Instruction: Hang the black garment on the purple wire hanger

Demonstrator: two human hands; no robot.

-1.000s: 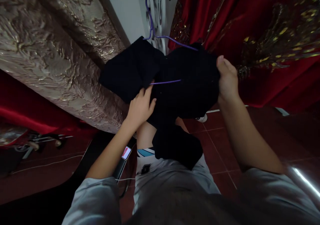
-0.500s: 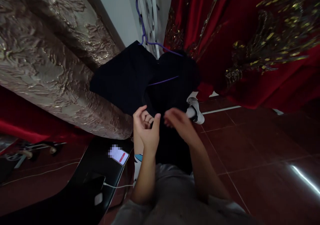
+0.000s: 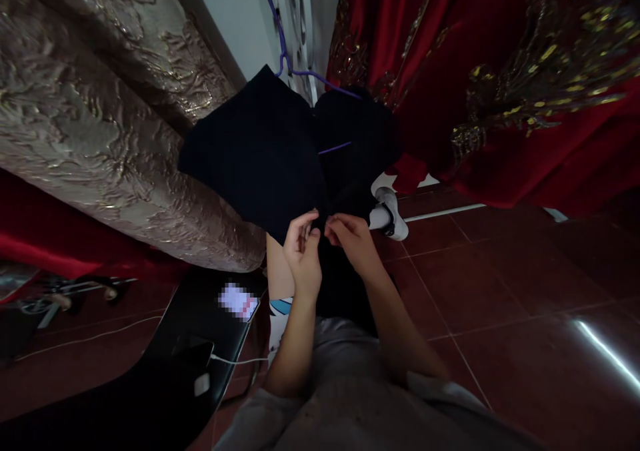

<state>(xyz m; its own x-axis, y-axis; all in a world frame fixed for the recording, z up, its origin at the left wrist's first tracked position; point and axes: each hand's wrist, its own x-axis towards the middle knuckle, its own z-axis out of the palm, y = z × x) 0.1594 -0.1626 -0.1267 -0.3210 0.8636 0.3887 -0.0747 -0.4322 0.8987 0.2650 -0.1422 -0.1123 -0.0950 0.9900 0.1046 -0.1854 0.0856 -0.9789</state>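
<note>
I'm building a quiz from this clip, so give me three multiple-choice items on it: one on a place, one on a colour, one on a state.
1. Where do the two hands meet?
A. at the black garment's lower edge
B. on the phone
C. on the red drapes

2. What colour is the hanger?
A. white
B. purple
C. green

3. How is the black garment?
A. folded on the floor
B. lying on the chair
C. hanging on the hanger

Answers:
1 A: left hand and right hand pinch the black garment at its hem.
2 B: the hanger is purple.
3 C: it drapes from the hanger.
</note>
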